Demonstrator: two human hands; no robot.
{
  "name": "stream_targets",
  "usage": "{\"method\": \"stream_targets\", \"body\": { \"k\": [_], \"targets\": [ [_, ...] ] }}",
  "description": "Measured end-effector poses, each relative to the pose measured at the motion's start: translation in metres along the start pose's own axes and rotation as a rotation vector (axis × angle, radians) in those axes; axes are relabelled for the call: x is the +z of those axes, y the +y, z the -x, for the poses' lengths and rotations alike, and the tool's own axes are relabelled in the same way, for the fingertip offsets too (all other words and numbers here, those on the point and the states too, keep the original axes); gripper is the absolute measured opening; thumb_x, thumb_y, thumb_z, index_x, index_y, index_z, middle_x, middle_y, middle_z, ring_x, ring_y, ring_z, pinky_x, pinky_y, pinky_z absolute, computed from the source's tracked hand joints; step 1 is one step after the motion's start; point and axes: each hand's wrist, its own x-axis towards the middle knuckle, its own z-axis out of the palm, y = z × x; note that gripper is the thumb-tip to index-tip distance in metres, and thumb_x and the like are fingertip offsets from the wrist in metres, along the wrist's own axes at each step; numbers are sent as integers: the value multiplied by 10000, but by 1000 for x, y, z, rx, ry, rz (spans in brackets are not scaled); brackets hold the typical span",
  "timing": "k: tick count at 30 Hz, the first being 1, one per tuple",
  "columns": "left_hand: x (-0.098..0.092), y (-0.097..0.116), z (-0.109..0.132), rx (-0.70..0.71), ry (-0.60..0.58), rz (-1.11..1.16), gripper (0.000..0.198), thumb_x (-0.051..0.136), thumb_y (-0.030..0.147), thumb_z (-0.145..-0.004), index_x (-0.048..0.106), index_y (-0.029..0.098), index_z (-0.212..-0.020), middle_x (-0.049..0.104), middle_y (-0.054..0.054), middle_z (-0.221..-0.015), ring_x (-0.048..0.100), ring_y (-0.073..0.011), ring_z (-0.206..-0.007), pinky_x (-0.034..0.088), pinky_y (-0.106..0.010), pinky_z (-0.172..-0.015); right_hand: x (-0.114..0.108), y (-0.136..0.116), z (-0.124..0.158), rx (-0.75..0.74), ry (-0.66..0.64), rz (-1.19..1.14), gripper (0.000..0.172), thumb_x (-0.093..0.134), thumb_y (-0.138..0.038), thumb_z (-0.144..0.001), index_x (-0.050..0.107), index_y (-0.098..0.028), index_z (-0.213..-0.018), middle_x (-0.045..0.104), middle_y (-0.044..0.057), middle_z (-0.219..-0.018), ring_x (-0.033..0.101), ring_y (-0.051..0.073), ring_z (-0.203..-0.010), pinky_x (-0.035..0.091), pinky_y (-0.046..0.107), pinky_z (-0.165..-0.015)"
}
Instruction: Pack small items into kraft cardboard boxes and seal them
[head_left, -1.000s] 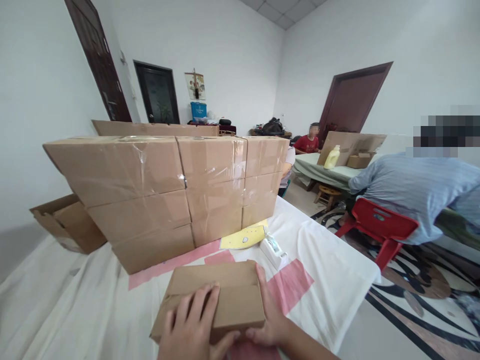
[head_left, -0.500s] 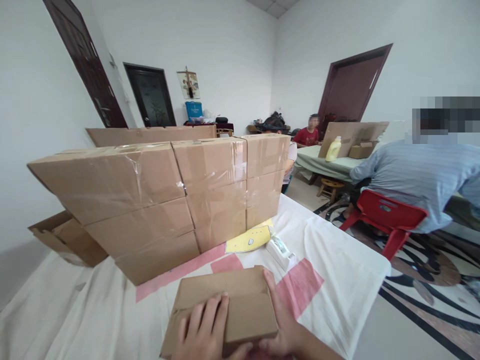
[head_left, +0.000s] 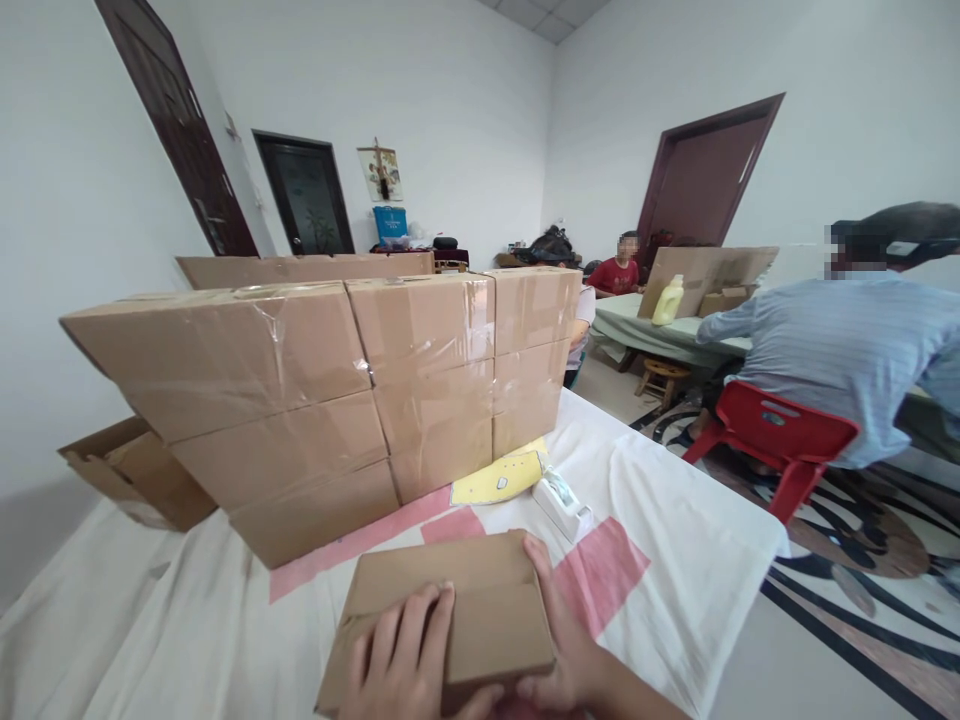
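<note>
A small cardboard box (head_left: 487, 625) lies in front of me at the near edge of the cloth-covered table. My left hand (head_left: 405, 650) grips it, fingers lying over the top and the thumb at the near side. Along the box's right side my right hand (head_left: 566, 650) is wrapped, with fingertips at the far corner and the thumb at the near edge. Just beyond the box stands a white tape dispenser (head_left: 559, 505). Beside it is a yellow printed piece (head_left: 499, 480). The underside of the box is hidden.
A wall of stacked, taped cardboard boxes (head_left: 315, 390) stands across the table. An open carton (head_left: 135, 475) sits at the left. To the right, a person in a striped shirt (head_left: 832, 340) sits on a red chair (head_left: 787, 425). A yellow bottle (head_left: 667, 300) stands on another table.
Both hands stay on the small box, almost unmoved. The view has shifted slightly. The person in the striped shirt has changed posture a little.
</note>
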Motion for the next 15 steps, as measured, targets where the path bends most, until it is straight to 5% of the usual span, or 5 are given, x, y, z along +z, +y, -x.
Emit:
{"method": "stream_targets", "body": {
  "k": [4, 15],
  "targets": [
    [-8, -1, -6, 26, 3, 5, 629, 697, 590, -746, 678, 159, -1203, 743, -116, -1126, 592, -277, -979, 375, -408, -826, -2, -12, -6, -90, 2, -40, 1306, 671, -859, -639, 58, -237, -1609, 74, 208, -1632, 133, 461, -1531, 147, 622, -1217],
    [-16, -2, -10, 52, -15, -8, 653, 754, 536, -694, 666, 151, -1213, 732, -105, -1137, 567, -278, -1000, 355, -398, -867, -2, -20, -14, -107, -15, -69, 1271, 685, -830, -645, 95, -212, -1586, 101, 209, -1592, 119, 448, -1526, 126, 590, -1229]
  ]
}}
